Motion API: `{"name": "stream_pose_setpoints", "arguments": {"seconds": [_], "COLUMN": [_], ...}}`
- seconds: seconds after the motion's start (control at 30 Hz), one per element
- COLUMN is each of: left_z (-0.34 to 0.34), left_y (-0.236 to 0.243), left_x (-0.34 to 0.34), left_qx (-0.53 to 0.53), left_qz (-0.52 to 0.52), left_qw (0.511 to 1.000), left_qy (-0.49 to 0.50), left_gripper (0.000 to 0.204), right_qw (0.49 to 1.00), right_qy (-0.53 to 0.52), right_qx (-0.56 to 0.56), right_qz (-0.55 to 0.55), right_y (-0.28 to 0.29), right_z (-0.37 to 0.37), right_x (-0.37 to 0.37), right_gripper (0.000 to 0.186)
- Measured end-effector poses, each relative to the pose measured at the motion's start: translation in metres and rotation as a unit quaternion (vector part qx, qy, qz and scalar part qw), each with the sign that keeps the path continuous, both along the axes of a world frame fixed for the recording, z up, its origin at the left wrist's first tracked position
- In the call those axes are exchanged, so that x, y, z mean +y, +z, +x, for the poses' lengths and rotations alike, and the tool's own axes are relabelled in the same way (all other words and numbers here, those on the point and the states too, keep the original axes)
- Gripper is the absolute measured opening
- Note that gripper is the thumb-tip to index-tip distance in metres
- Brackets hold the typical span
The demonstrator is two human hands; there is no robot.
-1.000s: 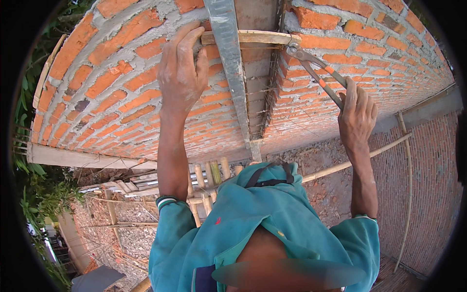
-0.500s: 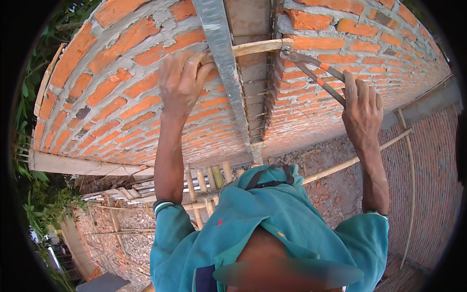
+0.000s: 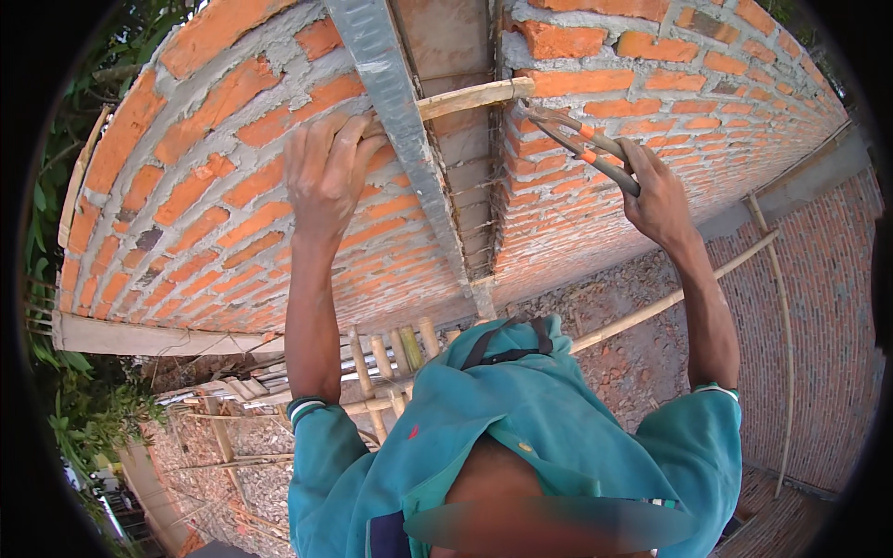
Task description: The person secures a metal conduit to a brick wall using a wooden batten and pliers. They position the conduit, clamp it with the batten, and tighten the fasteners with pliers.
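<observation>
A pale wooden strip (image 3: pixel 473 98) lies across a recess between two brick wall faces, crossing a long grey metal-looking board (image 3: pixel 402 130). My left hand (image 3: pixel 326 172) is closed round the strip's left end, knuckles up, against the bricks. My right hand (image 3: pixel 659 193) grips the pincers (image 3: pixel 581 139) by their dark handles, which have orange bands. The pincers' jaws are just below the strip's right end, at the corner of the right wall. Whether they bite on anything there is too small to tell.
The left brick wall (image 3: pixel 223 200) and right brick wall (image 3: pixel 642 102) rise on both sides. Bamboo poles (image 3: pixel 670 296) cross below me, with short upright bamboo pieces (image 3: pixel 381 355) near my left elbow. Rubble (image 3: pixel 223 437) covers the ground, and plants (image 3: pixel 60 372) stand at far left.
My right hand and the pincers have shifted left, and the jaws have gone from the strip's right end to just below it. My left hand stays on the strip; the view has shifted slightly.
</observation>
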State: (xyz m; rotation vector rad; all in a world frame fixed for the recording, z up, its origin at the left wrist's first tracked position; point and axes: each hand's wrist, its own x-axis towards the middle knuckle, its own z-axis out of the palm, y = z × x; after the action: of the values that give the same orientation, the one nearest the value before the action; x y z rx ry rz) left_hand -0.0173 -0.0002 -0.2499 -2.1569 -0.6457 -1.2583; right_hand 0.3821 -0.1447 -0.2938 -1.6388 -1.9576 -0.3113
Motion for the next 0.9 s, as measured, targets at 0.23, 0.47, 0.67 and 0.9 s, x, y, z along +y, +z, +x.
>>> {"name": "stream_pose_setpoints", "arguments": {"seconds": [0.23, 0.47, 0.67, 0.9], "left_z": [0.000, 0.002, 0.000, -0.001], "left_y": [0.001, 0.002, 0.002, 0.002], "left_x": [0.000, -0.002, -0.001, 0.000], "left_qx": [-0.005, -0.012, -0.003, 0.010], "left_qz": [-0.015, -0.023, -0.027, -0.019], "left_qw": [1.000, 1.000, 1.000, 1.000], "left_qy": [0.004, 0.008, 0.013, 0.022], "left_gripper": [0.036, 0.036, 0.037, 0.038], "right_qw": [0.990, 0.472, 0.726, 0.987], "right_qy": [0.082, 0.235, 0.096, -0.034], "right_qx": [0.095, 0.734, 0.561, -0.134], "right_qz": [-0.058, -0.428, -0.384, 0.081], "right_y": [0.003, -0.006, -0.002, 0.007], "right_z": [-0.002, -0.044, -0.063, -0.051], "right_x": [-0.004, -0.025, -0.025, -0.043], "right_gripper": [0.050, 0.054, 0.078, 0.084]}}
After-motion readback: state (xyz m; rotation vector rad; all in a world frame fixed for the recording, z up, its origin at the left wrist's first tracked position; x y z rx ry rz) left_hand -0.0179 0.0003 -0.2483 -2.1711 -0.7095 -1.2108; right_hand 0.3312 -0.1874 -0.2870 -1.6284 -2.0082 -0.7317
